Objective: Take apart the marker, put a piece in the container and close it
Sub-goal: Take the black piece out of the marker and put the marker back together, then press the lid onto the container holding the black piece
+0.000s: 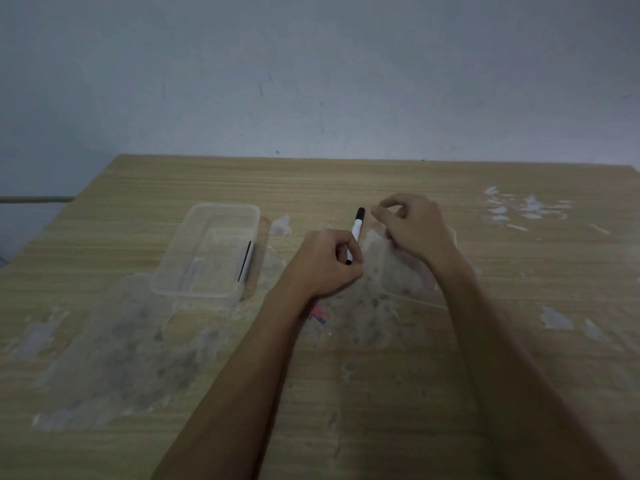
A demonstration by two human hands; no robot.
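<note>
Head view, hazards first. Marker (356, 232) gripped only at its lower half, so a hard tug at the black cap end could slide the barrel through the grip or send a freed piece rolling toward the far edge of the bench (519, 375). Could also smear ink on skin or wood if the tip comes bare while pointing at the other hand. Clear lid (408, 282) lying flat under the right wrist, hard to see against the wood; easily knocked or pinned by a forearm when reaching across. Clear container (207, 251) standing open nearer the left edge of the bench, well apart from both hands, with a black-and-white piece (245, 261) already against its right wall; a careless drop from a distance likely to miss or tip it.

Pose next. Left hand (325, 263) fisted, fingers (341, 245) wrapped tight on the marker, barrel tilted up and away, cap end free above the knuckles. Right hand (414, 232) just beside that cap end, not touching it, wrist bent down, thumb and forefinger pinched narrow; impossible to tell whether anything small sits in the pinch.
</note>
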